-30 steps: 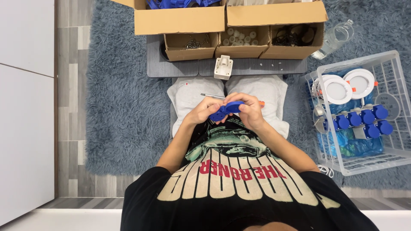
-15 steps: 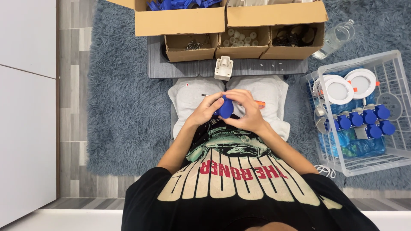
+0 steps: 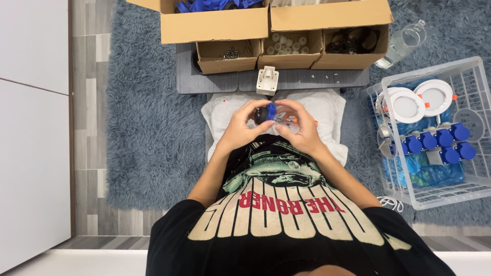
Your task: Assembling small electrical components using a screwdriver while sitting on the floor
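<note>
Blue part (image 3: pixel 270 111) turned edge-on between left hand (image 3: pixel 241 127), right hand (image 3: pixel 302 128)

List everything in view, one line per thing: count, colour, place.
blue part: one, blue and dark, held between both hands
white cloth: one, white, under the hands
grey mat: one, grey, beyond the cloth
white fitting: one, white, on the mat
cardboard boxes: five, brown, at the top, holding small parts
wire basket: one, white, at the right
round lamps: two, white, in the basket
blue caps: several, blue, in the basket
clear bottle: one, clear, lying beside the boxes
rug: one, grey-blue, on the floor
left hand: one, on the part
right hand: one, on the part
</note>
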